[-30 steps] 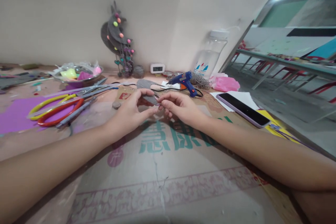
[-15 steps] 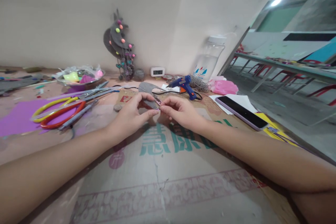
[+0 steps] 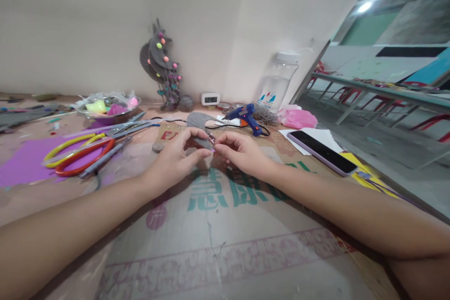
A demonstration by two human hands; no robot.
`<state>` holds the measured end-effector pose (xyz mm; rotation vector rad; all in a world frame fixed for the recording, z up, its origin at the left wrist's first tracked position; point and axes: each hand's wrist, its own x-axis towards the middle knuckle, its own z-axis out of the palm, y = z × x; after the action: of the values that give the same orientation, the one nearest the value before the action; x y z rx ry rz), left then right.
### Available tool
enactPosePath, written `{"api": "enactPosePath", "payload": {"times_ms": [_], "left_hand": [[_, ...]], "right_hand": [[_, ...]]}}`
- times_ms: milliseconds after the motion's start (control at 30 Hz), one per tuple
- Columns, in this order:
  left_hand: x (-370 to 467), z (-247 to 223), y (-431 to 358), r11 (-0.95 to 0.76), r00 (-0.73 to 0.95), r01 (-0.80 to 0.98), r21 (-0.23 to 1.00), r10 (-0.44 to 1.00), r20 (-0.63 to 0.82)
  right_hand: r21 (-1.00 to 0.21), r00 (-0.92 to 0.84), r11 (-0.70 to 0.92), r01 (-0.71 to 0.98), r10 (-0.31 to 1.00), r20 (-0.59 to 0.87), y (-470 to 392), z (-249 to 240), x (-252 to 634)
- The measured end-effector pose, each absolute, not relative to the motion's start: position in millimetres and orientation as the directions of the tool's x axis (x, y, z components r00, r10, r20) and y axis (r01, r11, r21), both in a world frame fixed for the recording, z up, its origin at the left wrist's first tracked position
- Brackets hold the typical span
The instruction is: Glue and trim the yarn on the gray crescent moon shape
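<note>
My left hand [image 3: 183, 152] and my right hand [image 3: 244, 152] meet fingertip to fingertip above the printed cardboard [image 3: 168, 253]. Between them is a small pinkish-purple piece [image 3: 211, 139], too small to name. My right thumb and forefinger pinch it. The left forefinger and thumb curve in a C, their tips at its other side; what they grip is mostly hidden. Just behind the hands lies a grey yarn-wrapped shape [image 3: 197, 120], partly covered by my left fingers. Farther back right rests a blue glue gun [image 3: 246, 115] with its black cord.
To the left lie scissors with red and yellow handles [image 3: 101, 157], purple sheet [image 3: 21, 157] and a metal bowl [image 3: 112, 113]. A grey moon decoration [image 3: 158, 54], a clock [image 3: 210, 99] and a water bottle [image 3: 276, 82] stand along the wall. At right is a phone [image 3: 321, 152].
The view has shifted slightly, so the background sits a little lower. Both hands keep nearly the same pose around the small piece.
</note>
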<state>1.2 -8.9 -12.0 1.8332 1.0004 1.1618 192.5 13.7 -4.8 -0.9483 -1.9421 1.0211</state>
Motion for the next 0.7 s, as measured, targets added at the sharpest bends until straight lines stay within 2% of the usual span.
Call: {"api": "enactPosePath", "payload": {"times_ms": [133, 267, 367, 467, 567, 700], "left_hand": [[-0.1, -12.8, -8.6, -0.482, 0.293, 0.222, 0.848, 0.862, 0.413], [-1.1, -10.7, -8.7, -0.521, 0.196, 0.317, 0.793, 0.854, 0.482], [-1.1, -9.0, -6.9, -0.47, 0.128, 0.354, 0.808, 0.881, 0.456], [-0.9, -9.5, -4.0, -0.45, 0.116, 0.338, 0.827, 0.891, 0.438], [-0.7, -11.2, -3.7, -0.523, 0.198, 0.33, 0.786, 0.852, 0.484], [0.8, -12.1, -7.4, -0.621, 0.356, 0.348, 0.702, 0.781, 0.513]], "right_hand": [[-0.866, -0.46, 0.42, 0.271, 0.847, 0.267, 15.3, -6.9, 192.6], [-0.845, -0.464, 0.432, 0.316, 0.847, 0.259, 18.2, -11.4, 192.9], [-0.762, -0.475, 0.489, 0.424, 0.836, 0.273, 20.7, -12.2, 194.5], [-0.694, -0.453, 0.552, 0.462, 0.82, 0.35, 23.2, -8.0, 196.1], [-0.712, -0.439, 0.552, 0.433, 0.82, 0.368, 25.0, -0.2, 195.9], [-0.78, -0.532, 0.517, 0.352, 0.796, 0.287, 26.6, 6.5, 193.4]]}}
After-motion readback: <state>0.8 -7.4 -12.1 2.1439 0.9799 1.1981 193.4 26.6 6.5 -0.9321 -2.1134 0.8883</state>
